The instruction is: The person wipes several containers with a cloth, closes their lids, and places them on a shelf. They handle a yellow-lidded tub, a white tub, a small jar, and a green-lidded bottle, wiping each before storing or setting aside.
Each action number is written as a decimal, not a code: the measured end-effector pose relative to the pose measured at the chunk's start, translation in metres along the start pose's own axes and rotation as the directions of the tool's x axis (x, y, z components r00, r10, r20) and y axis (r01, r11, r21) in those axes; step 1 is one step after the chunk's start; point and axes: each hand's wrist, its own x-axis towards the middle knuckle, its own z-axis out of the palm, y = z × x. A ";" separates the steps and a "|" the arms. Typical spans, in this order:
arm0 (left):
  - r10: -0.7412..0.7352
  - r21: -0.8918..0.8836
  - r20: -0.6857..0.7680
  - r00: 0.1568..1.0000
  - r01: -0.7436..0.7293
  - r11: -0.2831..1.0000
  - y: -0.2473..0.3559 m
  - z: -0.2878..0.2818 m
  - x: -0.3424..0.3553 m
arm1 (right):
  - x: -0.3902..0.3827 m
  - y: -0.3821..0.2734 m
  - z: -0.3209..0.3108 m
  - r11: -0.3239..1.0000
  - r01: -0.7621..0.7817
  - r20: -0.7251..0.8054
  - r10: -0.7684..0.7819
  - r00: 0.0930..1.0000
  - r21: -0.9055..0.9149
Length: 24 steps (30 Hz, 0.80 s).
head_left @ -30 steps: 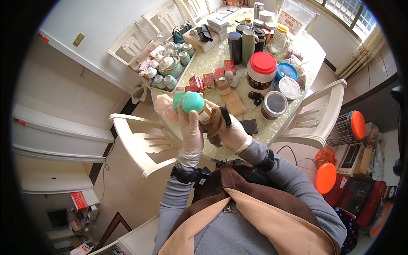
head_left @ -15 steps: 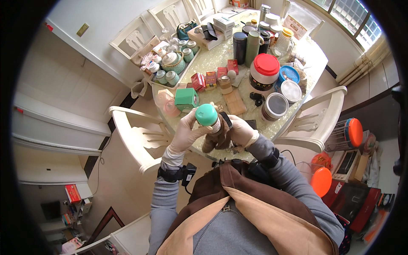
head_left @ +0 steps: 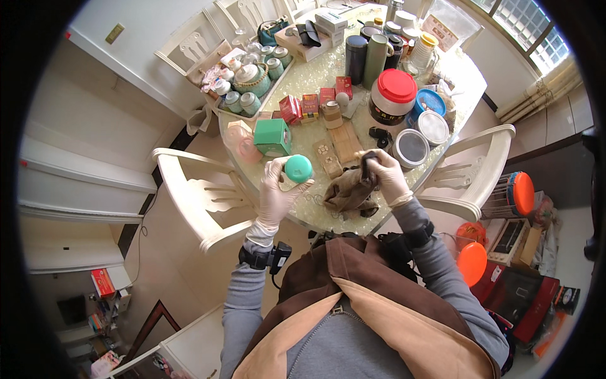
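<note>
In white gloves, both my hands are over the near part of the table. My left hand (head_left: 276,197) is closed round a small bottle with a rounded green cap (head_left: 298,168); its body is mostly hidden below the cap. My right hand (head_left: 386,175) pinches the dark edge of a brown cloth (head_left: 347,191), whose lower part hangs in folds at the tabletop. Just beyond the bottle stands a green box (head_left: 273,137). A tan flat packet (head_left: 346,141) and a light brown patterned piece (head_left: 326,159) lie past the cloth.
A patterned table (head_left: 309,206) carries small red boxes (head_left: 309,107), a red-lidded tub (head_left: 394,96), round containers (head_left: 411,148), flasks (head_left: 377,60) and a tray of green teaware (head_left: 252,82). White chairs stand left (head_left: 202,196) and right (head_left: 467,170). Orange-topped stools (head_left: 471,264) are at the right.
My hands have moved apart. The left hand has drawn the bottle left, away from the cloth; the right has moved right and up, holding the cloth by its edge.
</note>
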 end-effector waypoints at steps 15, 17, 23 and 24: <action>-0.162 0.204 0.095 0.982 0.140 0.969 -0.139 0.067 -0.064 | -0.044 0.101 -0.106 0.945 -0.173 -0.086 0.204 0.975 0.277; -0.114 0.285 0.017 0.993 0.104 0.953 -0.118 0.056 -0.059 | -0.041 0.107 -0.112 0.926 -0.110 -0.029 0.129 0.991 0.360; 0.079 0.356 0.036 0.996 -0.087 0.930 -0.067 0.040 -0.001 | -0.029 0.105 -0.108 0.834 -0.087 0.212 -0.037 0.977 0.545; 0.099 0.330 0.064 0.993 -0.115 0.937 -0.066 0.048 0.014 | -0.028 0.101 -0.106 0.779 -0.122 0.190 0.004 0.982 0.615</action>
